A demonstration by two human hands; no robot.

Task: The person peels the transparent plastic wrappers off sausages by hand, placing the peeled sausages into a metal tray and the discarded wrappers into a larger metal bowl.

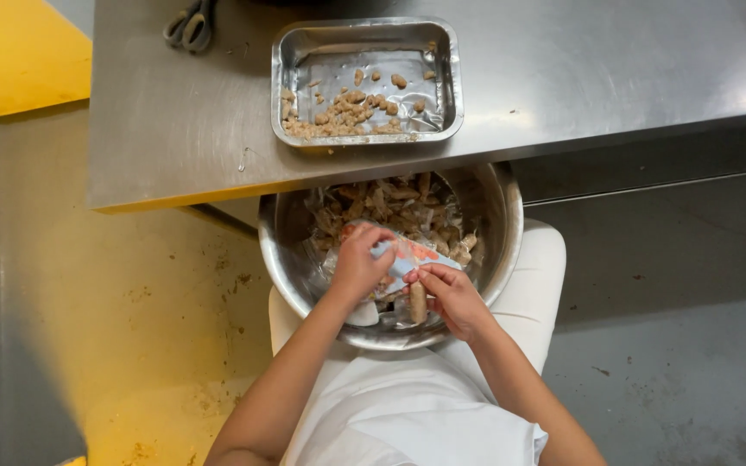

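Left hand [357, 261]: closed on the upper end of a small printed packet [403, 257], fingers curled over it, seemingly to steady it.
Right hand [452, 296]: pinched on the packet's lower end, thumb and fingers together near a pale sausage-like piece [418, 302] that stuck out beneath it.
Hands together: close to one another, both clamped on the same packet, held over the bowl so that whatever came out would likely drop inside.
Packet: light blue with orange print, tilted, above the bowl's middle.
Bowl [498, 233]: round, steel, resting on the person's lap, partly tucked under the desk edge; it held a heap of brownish pieces and crumpled clear wrappers [390, 207].
Tray [366, 82]: rectangular steel, on the desk just beyond the bowl, with crumbs and small brown bits gathered mostly at its near left side.
Desk [580, 69]: steel, bare at the right.
Scissors [188, 26]: at the desk's far edge, well apart from both hands.
Floor: yellowish and stained at the left, grey at the right.
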